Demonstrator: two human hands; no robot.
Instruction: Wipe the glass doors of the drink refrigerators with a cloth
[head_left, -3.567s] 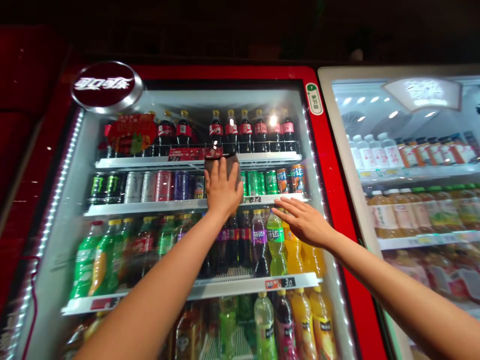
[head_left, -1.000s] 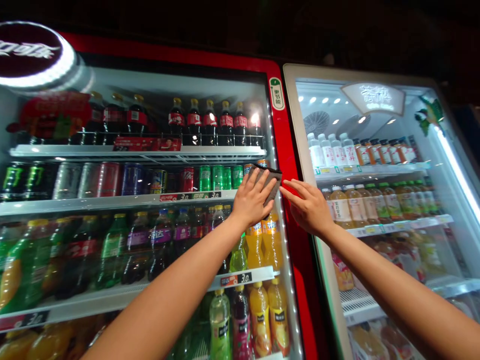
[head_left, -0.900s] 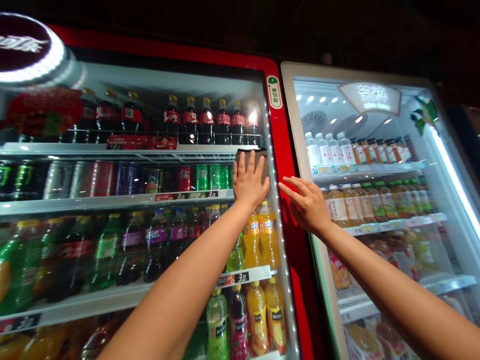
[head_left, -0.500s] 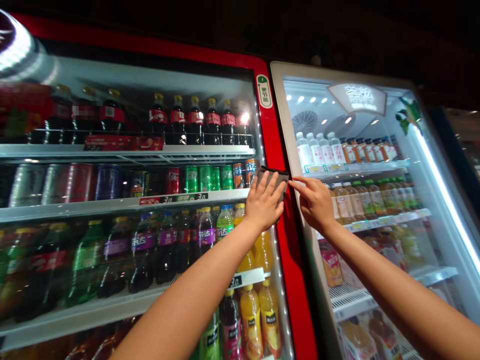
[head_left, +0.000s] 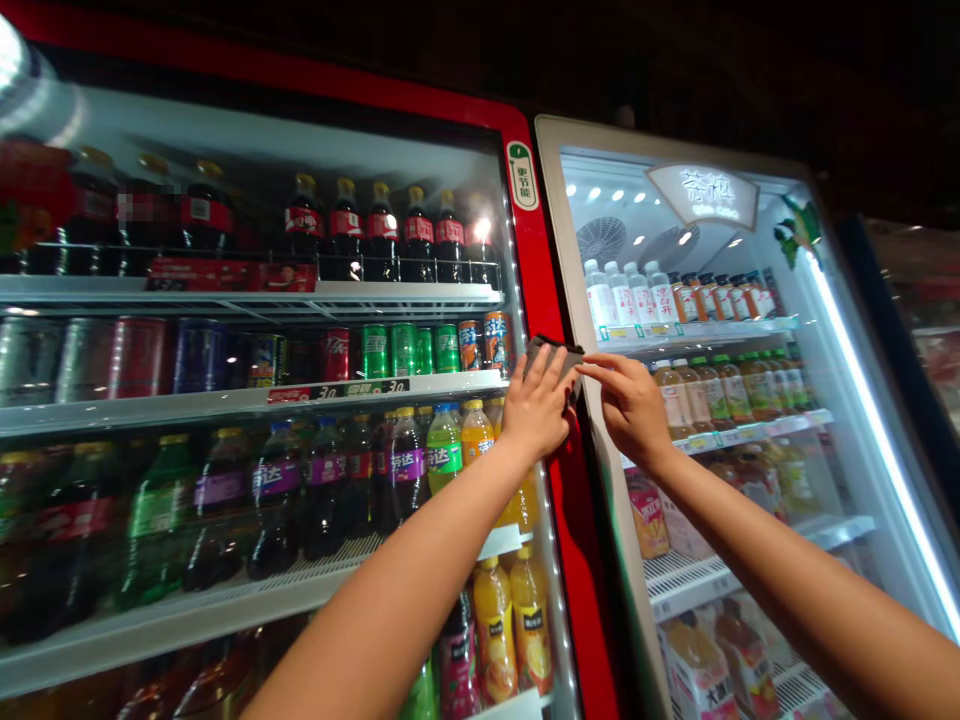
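Note:
My left hand [head_left: 535,408] lies over a grey cloth [head_left: 568,360] with a dark edge, fingers spread, holding it against the red frame [head_left: 541,275] of the left drinks fridge. Part of the cloth is hidden beneath the palm and fingers. From the other side, my right hand [head_left: 636,408] pinches the cloth's right edge between thumb and fingertips, in front of the pale frame [head_left: 559,190] of the right fridge. The two hands are close together with the cloth between them.
Behind the left glass door stand cola bottles [head_left: 382,228], cans [head_left: 403,348] and soda bottles [head_left: 407,460] on shelves. The lit right fridge holds water bottles [head_left: 660,295] and tea bottles [head_left: 716,390]. A narrow dark gap separates the two fridges.
Both hands stay at the cloth. The left hand and cloth have shifted slightly right on the red frame, nearer the right hand. The whole view has moved a little.

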